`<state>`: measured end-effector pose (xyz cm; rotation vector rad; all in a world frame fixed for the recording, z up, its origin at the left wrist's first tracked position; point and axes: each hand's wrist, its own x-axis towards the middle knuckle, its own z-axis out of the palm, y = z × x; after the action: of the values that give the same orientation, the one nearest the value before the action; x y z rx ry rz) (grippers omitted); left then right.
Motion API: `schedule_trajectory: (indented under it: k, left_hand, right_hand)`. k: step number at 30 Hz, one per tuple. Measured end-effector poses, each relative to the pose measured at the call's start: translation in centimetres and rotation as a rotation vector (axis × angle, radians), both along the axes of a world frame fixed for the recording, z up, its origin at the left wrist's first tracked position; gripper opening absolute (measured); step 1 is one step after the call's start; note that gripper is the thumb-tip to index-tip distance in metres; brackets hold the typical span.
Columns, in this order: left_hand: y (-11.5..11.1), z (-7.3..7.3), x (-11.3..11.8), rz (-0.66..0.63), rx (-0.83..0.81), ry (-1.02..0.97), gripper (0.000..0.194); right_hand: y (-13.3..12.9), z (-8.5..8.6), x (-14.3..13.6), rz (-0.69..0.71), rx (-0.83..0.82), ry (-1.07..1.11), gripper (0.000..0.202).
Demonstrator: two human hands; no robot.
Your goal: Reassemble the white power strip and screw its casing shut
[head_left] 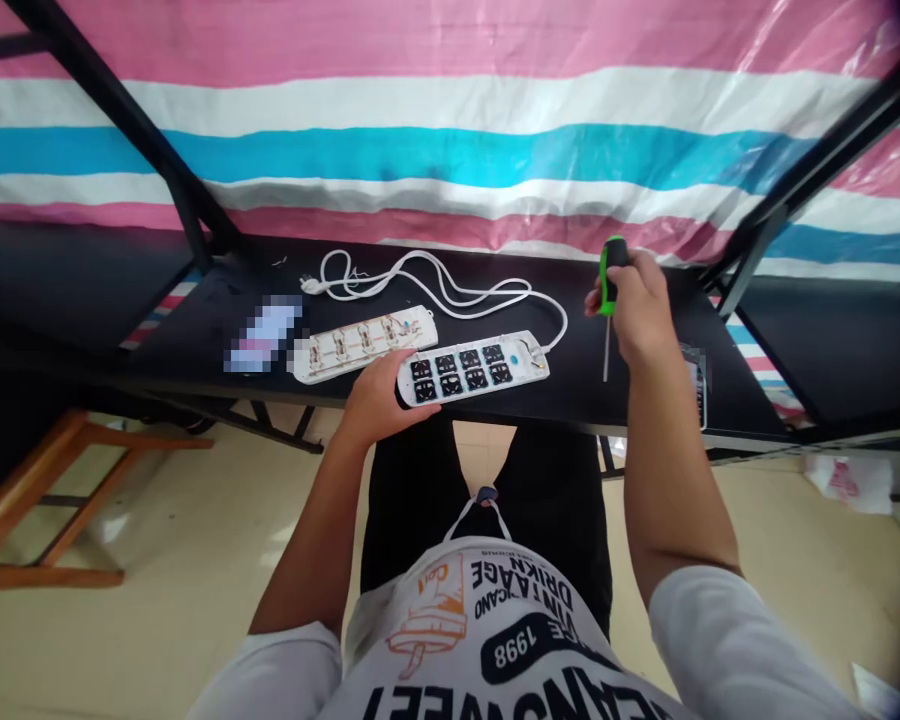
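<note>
White plastic strip lies at the near edge of the black table, socket face up; its opened back half rests just left of it, and the cord loops behind it. Our left hand presses flat on the strip's left end, fingers together. Our right hand, right of the strip, grips a green-handled screwdriver in a closed fist, tip down. We judge steadying the strip while seating the tip squarely matters most.
</note>
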<state>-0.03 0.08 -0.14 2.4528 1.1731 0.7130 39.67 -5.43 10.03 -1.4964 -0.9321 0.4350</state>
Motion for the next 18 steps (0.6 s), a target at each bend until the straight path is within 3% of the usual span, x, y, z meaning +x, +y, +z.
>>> schedule_trajectory:
  k: [3, 8, 10, 13, 16, 18]
  left_hand:
    - [-0.1, -0.1, 0.1, -0.017, -0.003, -0.028, 0.093]
    - [-0.8, 0.5, -0.4, -0.046, 0.007, -0.162, 0.081]
    - [-1.0, 1.0, -1.8, 0.049, 0.051, -0.195, 0.065]
    - [-0.8, 2.0, -5.4, 0.306, 0.148, -0.171, 0.051]
    - [-0.2, 2.7, -9.7, 0.487, 0.136, -0.092, 0.063]
    - [0.1, 3.0, -11.8, 0.518, 0.073, -0.013, 0.076]
  right_hand:
    - [0.7, 0.6, -2.1, 0.176, 0.070, 0.290, 0.016]
    - [0.6, 1.5, -3.8, 0.346, -0.007, 0.508, 0.032]
    - [0.3, 1.6, -3.7, 0.332, -0.034, 0.553, 0.036]
    - [-0.6, 1.2, -3.5, 0.299, -0.084, 0.525, 0.039]
    - [-1.8, -0.1, -3.3, 0.261, -0.133, 0.431, 0.037]
    - [-2.5, -1.5, -3.1, 0.208, -0.171, 0.368, 0.037]
